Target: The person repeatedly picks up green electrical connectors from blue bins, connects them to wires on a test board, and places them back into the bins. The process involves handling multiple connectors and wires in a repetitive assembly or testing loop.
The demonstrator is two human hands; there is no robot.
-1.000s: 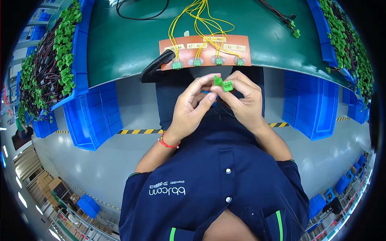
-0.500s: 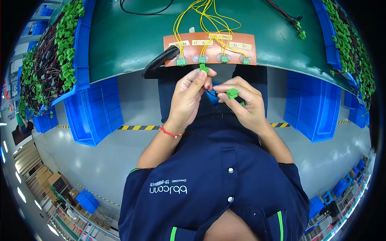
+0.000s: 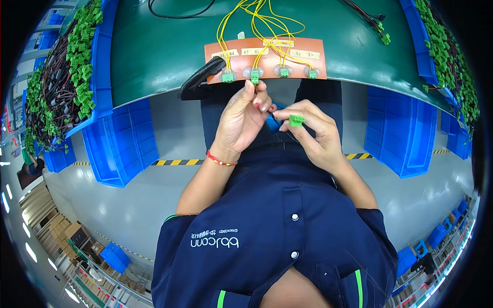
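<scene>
An orange-brown board [image 3: 314,50] lies at the table's front edge, with several green sockets [image 3: 284,72] wired in yellow. My left hand [image 3: 237,115] is closed, thumb and forefinger pinching a green plug-in terminal connector [image 3: 254,79] against the second socket from the left. Whether it is fully seated I cannot tell. To its right, my right hand [image 3: 317,131] is closed around another green terminal connector [image 3: 296,120], held below the board's edge. Dark wire runs between the two hands, partly hidden by the fingers.
Blue bins [image 3: 103,61] heaped with green connectors on dark wires flank the green table [image 3: 154,56]. A black padded bar [image 3: 203,77] juts from the board's left end. Loose wired connectors [image 3: 384,37] lie at the back right. More blue bins [image 3: 120,146] stand lower on both sides.
My left hand has moved slightly up, bringing its connector up to the second socket. The right hand stays nearly in place, its connector turned a little.
</scene>
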